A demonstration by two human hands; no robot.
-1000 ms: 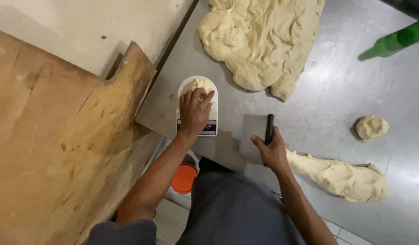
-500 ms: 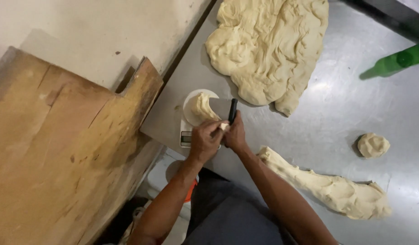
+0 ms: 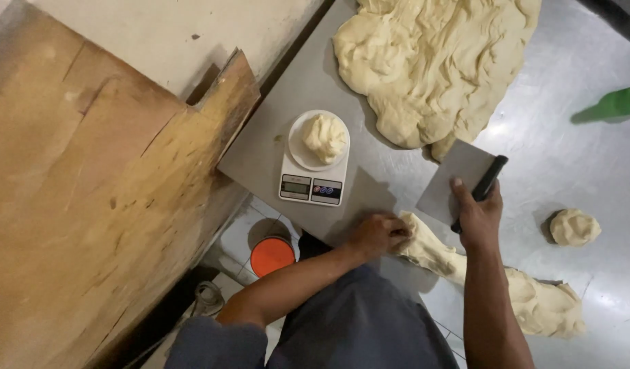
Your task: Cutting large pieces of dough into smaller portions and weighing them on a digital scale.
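Note:
A pale dough lump point(image 3: 325, 137) sits on the round plate of a small white kitchen scale point(image 3: 313, 172) near the steel table's left corner. My left hand point(image 3: 378, 233) pinches the near end of a long dough strip point(image 3: 492, 277) that runs along the table's front edge. My right hand point(image 3: 477, 217) grips the black handle of a flat metal dough scraper point(image 3: 457, 180), whose blade is held just above that strip's end. A big mass of dough point(image 3: 434, 65) lies at the back.
A small dough ball point(image 3: 573, 227) rests at the right. A green bottle point(image 3: 614, 105) pokes in from the far right. A large worn wooden board point(image 3: 89, 198) leans at the left. An orange-lidded container point(image 3: 272, 255) stands on the tiled floor below.
Both hands have left the scale, where the dough lump now lies alone. They moved right to the long strip; my left hand took its end and the scraper swung over it.

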